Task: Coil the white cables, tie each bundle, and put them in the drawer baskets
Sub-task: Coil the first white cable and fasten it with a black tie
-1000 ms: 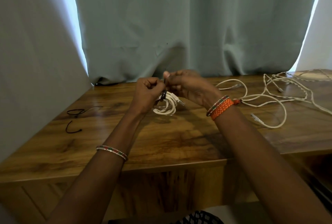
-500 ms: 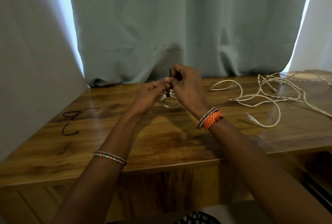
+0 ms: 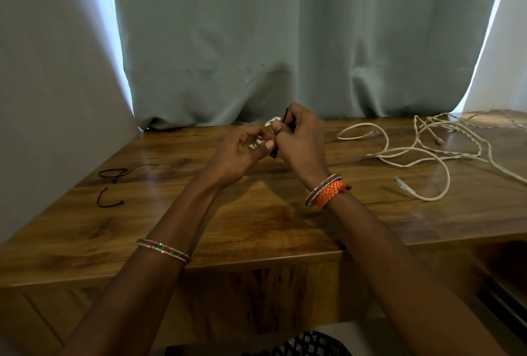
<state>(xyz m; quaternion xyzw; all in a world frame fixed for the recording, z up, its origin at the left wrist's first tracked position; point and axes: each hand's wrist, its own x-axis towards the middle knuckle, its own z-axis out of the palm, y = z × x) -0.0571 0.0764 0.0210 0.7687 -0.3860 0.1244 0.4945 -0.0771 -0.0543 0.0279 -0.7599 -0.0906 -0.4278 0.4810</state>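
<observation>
A small coiled white cable bundle [image 3: 269, 123] is held up over the back middle of the wooden table [image 3: 256, 218], mostly hidden by my fingers. My left hand [image 3: 242, 150] grips the bundle from the left. My right hand [image 3: 302, 139] pinches a thin black tie [image 3: 283, 116] that runs across the bundle; one end sticks up, the other pokes out below at my left thumb. A tangle of loose white cables [image 3: 422, 153] lies on the table to the right, apart from both hands.
Two spare black ties [image 3: 114, 173] lie at the table's left. Grey-green curtains [image 3: 256, 42] hang right behind the table. A black mesh basket [image 3: 302, 345] peeks in at the bottom edge, below the table front. An open drawer space shows at lower right.
The bundle has risen off the table and is now nearly covered by my hands. My right hand has turned and drawn the black tie upward across the coil.
</observation>
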